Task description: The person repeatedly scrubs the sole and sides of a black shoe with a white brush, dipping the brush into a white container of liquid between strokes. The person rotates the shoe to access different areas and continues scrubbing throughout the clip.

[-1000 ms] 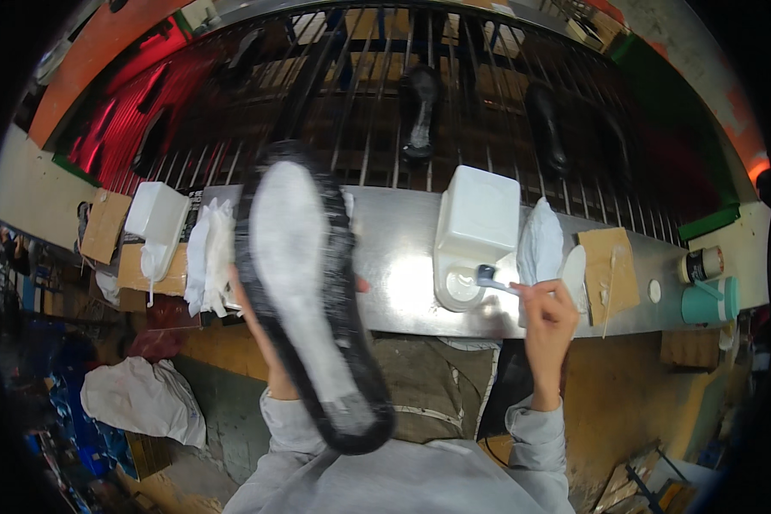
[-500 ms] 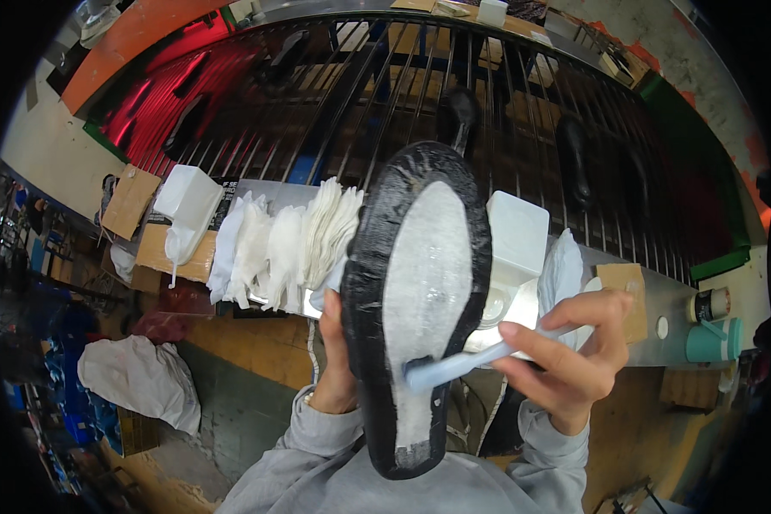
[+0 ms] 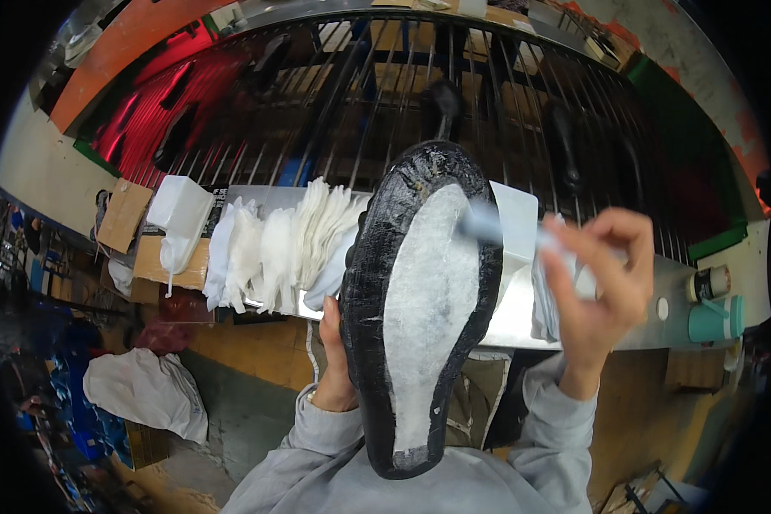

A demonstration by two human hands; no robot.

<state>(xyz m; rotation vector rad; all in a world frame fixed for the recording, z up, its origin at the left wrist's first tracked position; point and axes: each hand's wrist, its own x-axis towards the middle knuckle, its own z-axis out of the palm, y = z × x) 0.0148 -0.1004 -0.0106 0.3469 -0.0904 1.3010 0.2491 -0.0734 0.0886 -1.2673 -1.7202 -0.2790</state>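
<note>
One brush [image 3: 486, 226], pinched in right hand [image 3: 601, 287], sits higher than before, at upper-right edge of shoe [image 3: 428, 308] clasped in left hand [image 3: 334, 364].

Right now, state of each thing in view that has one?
Shoe: held, underside facing camera
Brush: held, motion-blurred, contact with shoe unclear
Left hand: gripping shoe
Right hand: gripping brush
White cloths: bunched in a row
White bundle: crumpled

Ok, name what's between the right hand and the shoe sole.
Head view: a blurred pale-blue brush extends from the right hand over the shoe sole.
</note>
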